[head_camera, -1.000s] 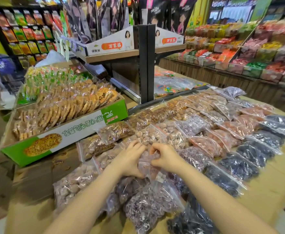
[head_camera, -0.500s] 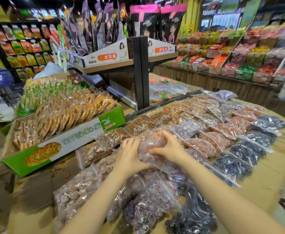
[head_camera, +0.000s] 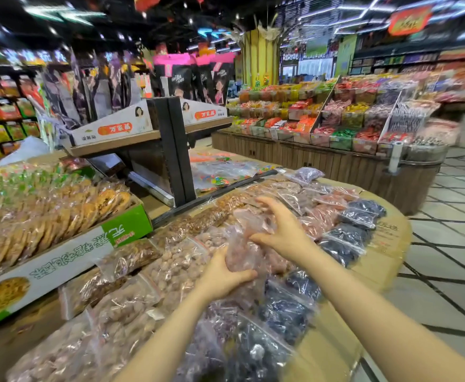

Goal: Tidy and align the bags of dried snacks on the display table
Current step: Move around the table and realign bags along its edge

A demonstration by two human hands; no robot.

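Hands grip one pinkish snack bag [head_camera: 249,241] in the middle of the frame, left hand [head_camera: 223,274] below and right hand [head_camera: 283,230] above, just over the bench [head_camera: 388,244], and the slippery plastic might slide out and mess the neat rows.

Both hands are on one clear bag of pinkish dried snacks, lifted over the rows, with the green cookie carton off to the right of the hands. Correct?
Not quite. The left hand and right hand do hold one clear bag of pinkish snacks over the rows, but the green cookie carton sits to their left, not right, as the head view shows.
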